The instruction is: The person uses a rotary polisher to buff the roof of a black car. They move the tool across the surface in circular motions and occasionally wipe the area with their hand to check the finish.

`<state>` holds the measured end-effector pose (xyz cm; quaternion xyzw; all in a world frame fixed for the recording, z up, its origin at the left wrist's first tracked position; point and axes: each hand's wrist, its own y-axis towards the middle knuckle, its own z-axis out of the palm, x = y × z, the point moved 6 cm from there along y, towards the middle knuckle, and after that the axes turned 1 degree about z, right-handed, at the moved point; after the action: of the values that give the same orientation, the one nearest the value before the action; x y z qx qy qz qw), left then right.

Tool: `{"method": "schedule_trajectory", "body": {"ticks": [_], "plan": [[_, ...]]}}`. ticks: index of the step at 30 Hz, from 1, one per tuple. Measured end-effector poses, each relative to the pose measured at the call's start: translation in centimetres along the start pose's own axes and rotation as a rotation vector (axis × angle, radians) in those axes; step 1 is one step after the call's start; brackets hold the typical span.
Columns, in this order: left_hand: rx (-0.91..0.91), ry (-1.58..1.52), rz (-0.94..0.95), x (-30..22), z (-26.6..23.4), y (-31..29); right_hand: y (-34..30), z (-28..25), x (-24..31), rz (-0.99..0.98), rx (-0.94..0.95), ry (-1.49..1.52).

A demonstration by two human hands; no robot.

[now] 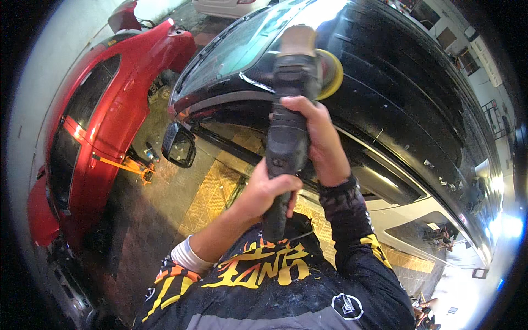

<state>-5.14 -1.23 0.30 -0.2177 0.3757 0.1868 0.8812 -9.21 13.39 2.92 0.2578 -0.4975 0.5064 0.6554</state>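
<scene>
A black car polisher (pixel 287 137) runs upright through the middle of the view, its tan-coloured head end toward the car's front. My left hand (pixel 263 190) is closed around its rear grip, near my chest. Farther up, my right hand (pixel 323 140) wraps the body from the right side, thumb across the top. A round yellow polishing pad (pixel 334 75) shows at the right of the head, over the roof of a black car (pixel 379 82). The head hides part of the pad, so I cannot tell whether it touches the paint.
The car's windshield (pixel 234 52) and side mirror (pixel 179 144) lie to the left of the polisher. A red car (pixel 118 104) with its front end partly stripped stands at the far left. Beside it is an orange floor jack (pixel 129 166). A white car (pixel 228 6) is at the back.
</scene>
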Motion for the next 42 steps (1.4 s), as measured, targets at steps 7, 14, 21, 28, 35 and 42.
{"method": "schedule_trajectory", "body": {"ticks": [7, 14, 21, 28, 35, 42], "plan": [[-0.021, 0.113, 0.047, 1.2, 0.1, 1.1, 0.4, -1.0, -0.1, -0.037, -0.004, 0.04], [0.277, 0.168, -0.091, 10.0, 10.4, -0.2, -13.2, -12.5, 2.6, -0.104, -0.206, 0.185], [0.636, 0.356, -0.296, 18.6, 23.9, 3.0, -26.6, -26.9, 6.9, -0.403, -0.438, 0.352], [0.7, 0.443, -0.366, 21.3, 27.4, 8.1, -28.1, -33.6, 9.0, -0.567, -0.462, 0.22], [0.403, 0.568, 0.013, 15.2, 15.4, 5.9, -18.5, -22.0, 4.7, -0.42, -0.285, 0.257], [0.058, 0.372, 0.114, 9.9, 4.9, 2.0, -9.9, -10.5, 0.8, -0.085, -0.086, 0.079]]}}
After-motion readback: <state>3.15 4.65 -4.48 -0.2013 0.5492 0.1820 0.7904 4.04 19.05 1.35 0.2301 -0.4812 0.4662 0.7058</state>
